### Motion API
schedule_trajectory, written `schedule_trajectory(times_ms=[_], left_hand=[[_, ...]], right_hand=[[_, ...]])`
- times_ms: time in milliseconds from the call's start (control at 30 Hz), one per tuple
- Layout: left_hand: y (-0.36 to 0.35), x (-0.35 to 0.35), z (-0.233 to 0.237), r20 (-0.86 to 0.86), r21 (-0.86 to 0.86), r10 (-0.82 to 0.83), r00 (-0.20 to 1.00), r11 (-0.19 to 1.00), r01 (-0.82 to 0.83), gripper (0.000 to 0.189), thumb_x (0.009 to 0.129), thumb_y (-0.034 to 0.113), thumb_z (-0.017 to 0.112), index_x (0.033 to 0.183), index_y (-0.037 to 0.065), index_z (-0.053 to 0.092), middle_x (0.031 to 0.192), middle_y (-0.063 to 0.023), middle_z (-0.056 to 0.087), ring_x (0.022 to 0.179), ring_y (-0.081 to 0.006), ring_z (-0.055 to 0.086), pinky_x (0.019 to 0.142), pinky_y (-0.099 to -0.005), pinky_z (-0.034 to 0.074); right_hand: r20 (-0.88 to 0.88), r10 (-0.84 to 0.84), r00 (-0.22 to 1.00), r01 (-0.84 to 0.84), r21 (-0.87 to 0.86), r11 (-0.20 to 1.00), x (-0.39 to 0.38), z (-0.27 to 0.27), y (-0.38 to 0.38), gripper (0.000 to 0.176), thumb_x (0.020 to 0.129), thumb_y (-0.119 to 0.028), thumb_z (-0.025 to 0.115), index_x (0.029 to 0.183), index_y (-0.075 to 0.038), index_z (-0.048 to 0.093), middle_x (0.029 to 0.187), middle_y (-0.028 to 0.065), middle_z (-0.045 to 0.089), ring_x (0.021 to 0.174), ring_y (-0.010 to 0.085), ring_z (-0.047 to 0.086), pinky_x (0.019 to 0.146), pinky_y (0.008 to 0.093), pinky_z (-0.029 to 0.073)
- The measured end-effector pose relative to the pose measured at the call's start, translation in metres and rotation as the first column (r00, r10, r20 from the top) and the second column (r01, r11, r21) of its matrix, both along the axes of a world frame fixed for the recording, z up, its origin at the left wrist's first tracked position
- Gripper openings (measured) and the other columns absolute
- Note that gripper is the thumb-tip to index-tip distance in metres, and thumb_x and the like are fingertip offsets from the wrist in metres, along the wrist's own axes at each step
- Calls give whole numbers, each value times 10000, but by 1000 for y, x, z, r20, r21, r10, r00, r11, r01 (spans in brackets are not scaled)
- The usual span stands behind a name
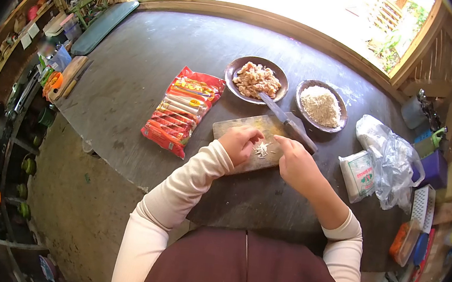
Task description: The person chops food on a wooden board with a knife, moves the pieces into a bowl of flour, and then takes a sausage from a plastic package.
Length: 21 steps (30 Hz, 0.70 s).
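Note:
Both my hands are over a worn wooden cutting board [238,126]. My left hand [239,145] rests at its left side with the fingers curled in. Opposite it, my right hand [297,164] has its index finger and thumb close together; whatever they pinch is too small to make out. Between the hands lies a little heap of thin whitish slivers [261,149]. A knife [287,124] lies across the board's right part, its blade tip by the rim of a brown bowl [231,87] that holds pale chopped meat [257,80].
Beyond the board stands a second bowl [299,102] of whitish crumbly powder [321,105]. A red printed packet [183,112] lies to the left. On the right are a white pack [356,175] and a clear plastic bag [392,162]. Shelves with kitchenware line the left side.

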<state>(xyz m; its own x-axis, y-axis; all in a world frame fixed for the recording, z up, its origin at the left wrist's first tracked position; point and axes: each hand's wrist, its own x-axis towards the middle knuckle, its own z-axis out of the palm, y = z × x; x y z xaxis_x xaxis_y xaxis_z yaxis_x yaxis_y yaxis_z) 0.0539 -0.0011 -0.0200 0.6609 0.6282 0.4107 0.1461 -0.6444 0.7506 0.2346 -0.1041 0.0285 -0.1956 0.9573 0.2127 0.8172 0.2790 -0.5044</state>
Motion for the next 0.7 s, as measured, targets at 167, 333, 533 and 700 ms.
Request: schedule_trajectory(times_ms=[167, 333, 533, 700], left_hand=[[-2, -3, 2, -133, 74, 153, 979, 987, -144, 213, 788, 17, 491, 972, -4, 596, 780, -168, 634, 727, -307, 636, 665, -351, 502], [-7, -4, 8, -204, 78, 160, 966, 986, -147, 182, 803, 59, 517, 950, 8, 612, 745, -180, 637, 677, -306, 641, 625, -359, 503], [-14, -5, 15, -231, -7, 109, 967, 994, -113, 180, 820, 90, 532, 951, 11, 627, 750, -182, 644, 692, -294, 655, 639, -340, 512], [-10, -5, 12, -188, -21, 76, 979, 996, -81, 188, 828, 64, 531, 982, 10, 623, 791, -157, 663, 725, -262, 664, 656, -315, 514]], right_hand=[[222, 8, 975, -21, 56, 998, -6, -20, -3, 468, 757, -11, 490, 1220, 51, 458, 1167, 253, 528, 1116, 363, 493, 963, 418, 396], [90, 139, 986, -140, 7, 990, -10, -16, 1, 571, 739, -2, 488, 1302, 11, 392, 1197, 255, 507, 1161, 342, 469, 968, 423, 388], [-60, 22, 998, -30, -136, 990, -1, 0, -1, 622, 748, 29, 466, 1350, -7, 313, 1136, 260, 509, 1080, 389, 493, 932, 436, 399], [-77, 84, 994, -94, -146, 985, -8, -7, 0, 615, 764, 9, 501, 1349, -19, 314, 1098, 266, 518, 981, 412, 528, 886, 430, 428]])
